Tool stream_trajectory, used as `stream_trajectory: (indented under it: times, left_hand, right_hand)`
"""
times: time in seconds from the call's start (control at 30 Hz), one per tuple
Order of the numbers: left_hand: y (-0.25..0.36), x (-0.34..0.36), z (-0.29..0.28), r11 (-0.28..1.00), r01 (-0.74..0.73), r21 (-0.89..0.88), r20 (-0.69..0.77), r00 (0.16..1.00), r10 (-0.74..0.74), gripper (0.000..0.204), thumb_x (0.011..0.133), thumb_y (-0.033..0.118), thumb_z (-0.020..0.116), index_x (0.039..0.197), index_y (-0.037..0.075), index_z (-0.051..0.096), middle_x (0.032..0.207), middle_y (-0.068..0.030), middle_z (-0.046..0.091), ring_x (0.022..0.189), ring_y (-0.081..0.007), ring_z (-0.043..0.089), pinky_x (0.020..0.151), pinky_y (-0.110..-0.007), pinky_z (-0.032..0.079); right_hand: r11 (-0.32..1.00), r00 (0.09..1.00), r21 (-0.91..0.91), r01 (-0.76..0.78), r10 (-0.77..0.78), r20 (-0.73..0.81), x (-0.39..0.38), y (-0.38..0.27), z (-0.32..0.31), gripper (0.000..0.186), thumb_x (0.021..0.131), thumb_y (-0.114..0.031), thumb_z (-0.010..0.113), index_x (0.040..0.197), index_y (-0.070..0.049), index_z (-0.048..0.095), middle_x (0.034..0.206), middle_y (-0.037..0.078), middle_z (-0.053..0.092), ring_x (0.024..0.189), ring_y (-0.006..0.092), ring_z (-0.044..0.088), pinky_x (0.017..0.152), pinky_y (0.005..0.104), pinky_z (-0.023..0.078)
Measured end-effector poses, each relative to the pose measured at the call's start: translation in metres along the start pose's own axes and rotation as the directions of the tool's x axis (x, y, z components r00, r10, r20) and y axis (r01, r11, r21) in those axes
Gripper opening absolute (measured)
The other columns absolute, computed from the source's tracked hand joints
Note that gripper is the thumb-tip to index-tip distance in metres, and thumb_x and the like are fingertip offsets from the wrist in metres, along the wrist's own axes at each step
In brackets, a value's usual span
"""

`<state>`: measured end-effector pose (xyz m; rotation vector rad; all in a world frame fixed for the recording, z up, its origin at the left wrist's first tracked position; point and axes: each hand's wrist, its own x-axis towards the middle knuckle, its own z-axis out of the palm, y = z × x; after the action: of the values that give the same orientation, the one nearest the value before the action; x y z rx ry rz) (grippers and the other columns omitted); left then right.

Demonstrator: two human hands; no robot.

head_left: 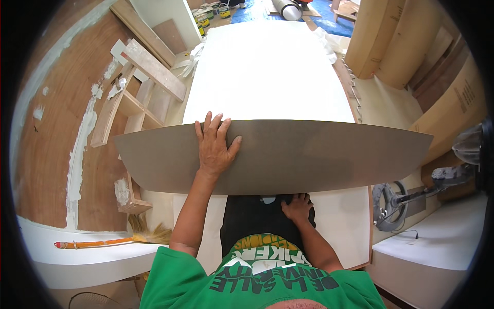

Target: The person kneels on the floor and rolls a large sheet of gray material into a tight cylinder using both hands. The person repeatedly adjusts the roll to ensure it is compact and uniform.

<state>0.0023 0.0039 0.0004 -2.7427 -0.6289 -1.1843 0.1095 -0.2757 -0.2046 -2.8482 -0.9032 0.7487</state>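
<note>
A long grey-brown sheet [319, 154] lies crosswise in front of me, over the near part of a white board [265, 72]. My left hand [215, 143] rests open on its left half, fingers spread, with the fingertips at or just past the far edge. My right hand [298, 208] is at the near edge, by my dark trousers [242, 216], with fingers curled at the sheet's rim; its fingertips are partly hidden. More white board [342, 224] shows on either side of my legs.
Wooden framework [134, 105] and a broom [103, 244] are at left, beside a plywood panel [46, 154]. Cardboard-coloured rolls [373, 41] and a grey lamp-like tool [391, 206] stand at right. Paint cans [203, 20] and blue sheeting [329, 20] lie beyond.
</note>
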Motion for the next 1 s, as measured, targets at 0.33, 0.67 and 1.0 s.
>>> stream_trajectory:
  times: [0.33, 0.67, 1.0]
  left_hand:
    - [-0.0010, 0.0001, -0.0012, 1.000, -0.004, 0.002, 0.012, 1.000, 0.004, 0.058, 0.088, 0.029, 0.072, 0.138, 0.011, 0.050, 0.144, -0.0117, 0.046, 0.146, -0.0371, 0.033, 0.119, -0.064, 0.016]
    - [-0.0007, -0.0006, -0.0008, 1.000, 0.000, 0.004, 0.000, 1.000, 0.000, 0.057, 0.088, 0.029, 0.071, 0.138, 0.010, 0.051, 0.144, -0.0118, 0.047, 0.146, -0.0372, 0.034, 0.120, -0.064, 0.016]
    - [0.0001, 0.0003, -0.0012, 1.000, -0.008, 0.003, 0.004, 1.000, 0.008, 0.057, 0.087, 0.029, 0.072, 0.138, 0.011, 0.051, 0.144, -0.0112, 0.047, 0.146, -0.0363, 0.034, 0.120, -0.063, 0.015]
  right_hand:
    - [1.000, 1.000, 0.010, -0.014, 0.014, 0.025, 0.0005, -0.0025, -0.0033, 0.088, 0.087, -0.057, 0.058, 0.153, -0.002, 0.038, 0.160, 0.022, 0.031, 0.148, 0.0412, 0.027, 0.111, 0.0648, 0.030]
    - [0.999, 1.000, 0.034, -0.009, 0.008, 0.018, -0.0002, -0.0025, -0.0035, 0.089, 0.087, -0.055, 0.059, 0.153, -0.001, 0.037, 0.160, 0.024, 0.031, 0.146, 0.0425, 0.029, 0.111, 0.0663, 0.030]
    - [1.000, 1.000, 0.025, -0.012, 0.012, 0.022, 0.0002, -0.0028, -0.0050, 0.088, 0.087, -0.056, 0.058, 0.152, 0.000, 0.038, 0.160, 0.023, 0.031, 0.147, 0.0417, 0.028, 0.111, 0.0656, 0.030]
